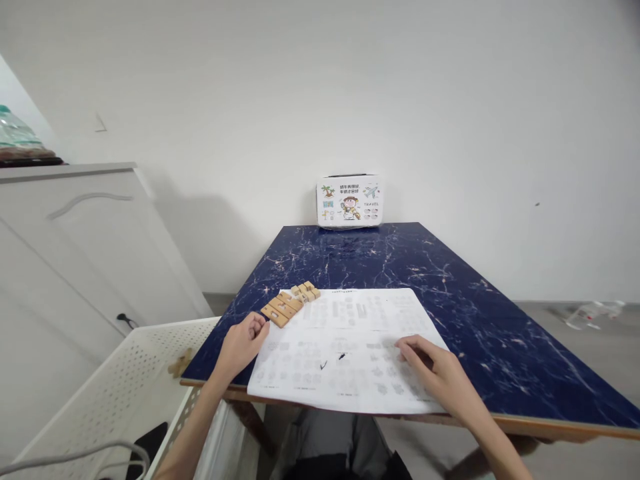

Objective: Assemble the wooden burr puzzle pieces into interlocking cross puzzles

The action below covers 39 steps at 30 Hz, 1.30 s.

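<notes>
My left hand point(245, 341) rests at the left edge of a printed paper sheet point(320, 400), its fingers curled in with nothing visible in them. Just beyond its fingertips lie flat wooden pieces point(281, 309) with cut-out slots, side by side. Small notched wooden blocks point(306, 291) are grouped behind them at the sheet's far left corner. On the right part of the sheet lies my right hand point(434, 368), fingers loosely bent and apart, holding nothing visible. Between the hands, two small dark bits or marks point(342, 357) show on the paper; I cannot tell which.
The sheet lies on a dark blue marbled table point(360, 257). A white printed case point(349, 201) stands at its far end against the wall. Left of the table are a white perforated basket point(100, 387), with a wooden piece point(181, 363) inside, and a white cabinet point(90, 253).
</notes>
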### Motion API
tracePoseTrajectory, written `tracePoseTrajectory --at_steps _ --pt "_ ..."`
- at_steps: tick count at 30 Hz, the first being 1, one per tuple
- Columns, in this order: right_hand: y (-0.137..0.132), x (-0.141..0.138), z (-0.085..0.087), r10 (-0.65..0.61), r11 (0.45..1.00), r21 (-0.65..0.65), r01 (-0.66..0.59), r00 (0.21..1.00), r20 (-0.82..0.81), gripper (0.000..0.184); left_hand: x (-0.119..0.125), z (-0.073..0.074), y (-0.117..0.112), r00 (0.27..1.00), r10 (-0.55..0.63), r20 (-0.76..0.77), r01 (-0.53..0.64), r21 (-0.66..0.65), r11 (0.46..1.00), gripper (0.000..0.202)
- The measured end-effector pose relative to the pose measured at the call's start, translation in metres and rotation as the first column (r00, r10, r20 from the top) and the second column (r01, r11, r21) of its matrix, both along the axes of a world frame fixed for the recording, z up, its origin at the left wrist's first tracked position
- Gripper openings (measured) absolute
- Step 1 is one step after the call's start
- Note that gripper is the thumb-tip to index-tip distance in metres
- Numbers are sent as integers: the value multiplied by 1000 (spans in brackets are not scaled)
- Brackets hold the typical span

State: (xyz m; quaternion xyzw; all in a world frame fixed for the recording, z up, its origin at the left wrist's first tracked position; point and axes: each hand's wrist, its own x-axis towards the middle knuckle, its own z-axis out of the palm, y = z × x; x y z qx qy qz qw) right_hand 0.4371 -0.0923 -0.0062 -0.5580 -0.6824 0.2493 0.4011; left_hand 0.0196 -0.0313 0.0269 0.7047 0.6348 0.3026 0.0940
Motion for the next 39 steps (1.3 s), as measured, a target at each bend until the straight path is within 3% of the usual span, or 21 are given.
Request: tracePoseTrajectory --at_steps 30,39 --pt "0 -1 0 -9 1000 8 9 1000 -8 41 -2 -1 -2 999 -6 48 6 7 1000 28" --pt "0 -2 -2 0 1000 3 0 1000 7 42 -1 0 -5 989 11 149 -19 52 998 31"
